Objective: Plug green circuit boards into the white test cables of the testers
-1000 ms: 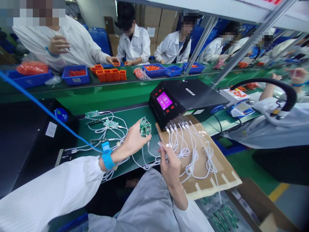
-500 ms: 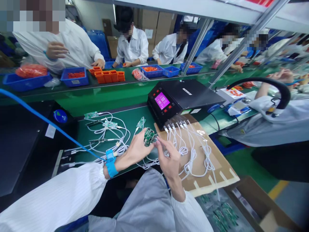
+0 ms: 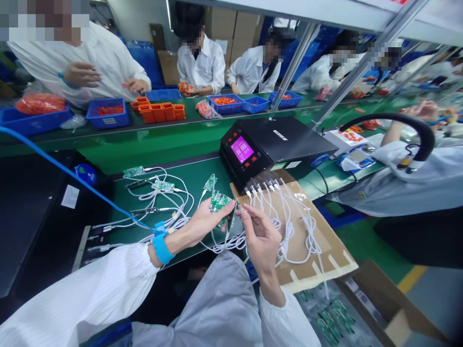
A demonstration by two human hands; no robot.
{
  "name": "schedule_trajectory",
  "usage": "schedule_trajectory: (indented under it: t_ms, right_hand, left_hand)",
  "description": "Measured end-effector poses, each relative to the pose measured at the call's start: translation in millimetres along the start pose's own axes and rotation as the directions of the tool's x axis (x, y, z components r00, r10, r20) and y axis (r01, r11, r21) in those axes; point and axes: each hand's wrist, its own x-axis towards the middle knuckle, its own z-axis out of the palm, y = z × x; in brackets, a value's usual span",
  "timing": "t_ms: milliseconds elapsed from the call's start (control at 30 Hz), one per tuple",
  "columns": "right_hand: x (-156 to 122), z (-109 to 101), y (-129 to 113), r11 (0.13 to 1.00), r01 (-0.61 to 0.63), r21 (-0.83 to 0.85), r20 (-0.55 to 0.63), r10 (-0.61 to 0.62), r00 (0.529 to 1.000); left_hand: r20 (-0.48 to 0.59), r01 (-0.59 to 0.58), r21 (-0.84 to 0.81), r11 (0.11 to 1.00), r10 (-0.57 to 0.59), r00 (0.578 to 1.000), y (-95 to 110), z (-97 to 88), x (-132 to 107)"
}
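My left hand (image 3: 198, 226), with a blue band at the wrist, is closed around green circuit boards (image 3: 218, 202). One board lies flat toward me and another stands edge-on under the thumb. Close beside their right edge is my right hand (image 3: 262, 236), thumb and forefinger pinched together. Whatever is between those fingertips is too small to make out. Just behind the held boards, a single circuit board (image 3: 210, 182) lies on the green bench with a white cable plugged in. Further left, several boards (image 3: 164, 186) rest among tangled white cables (image 3: 184, 212).
A black tester (image 3: 275, 140) with a lit screen stands ahead, white cables running from its front over a cardboard sheet (image 3: 325, 241). Another black box (image 3: 47, 202) stands left, near a blue cord (image 3: 72, 159). Boards in bags (image 3: 334, 318) lie lower right. Co-workers sit behind blue bins (image 3: 108, 113).
The held boards have turned, so one now faces me and another shows its edge. My right hand has shifted slightly right and away from them.
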Motion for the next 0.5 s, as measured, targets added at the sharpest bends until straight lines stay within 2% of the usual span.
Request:
schedule_trajectory:
  t_ms: [100, 233, 500]
  right_hand:
    - [1, 0, -3, 1.0, -0.019, 0.013, -0.002, 0.019, 1.0]
    - [2, -3, -4, 1.0, 0.021, 0.003, 0.04, -0.021, 0.999]
    - [3, -11, 1, 0.998, 0.053, -0.021, 0.109, -0.051, 0.993]
  left_hand:
    - [0.075, 0.07, -0.028, 0.997, -0.068, 0.995, 1, -4.8, 0]
    - [0.195, 0.103, -0.038, 0.994, -0.094, 0.976, 5, -9.3, -2]
    - [0.231, 0.131, -0.044, 0.99, -0.117, 0.966, 7, -9.6, -3]
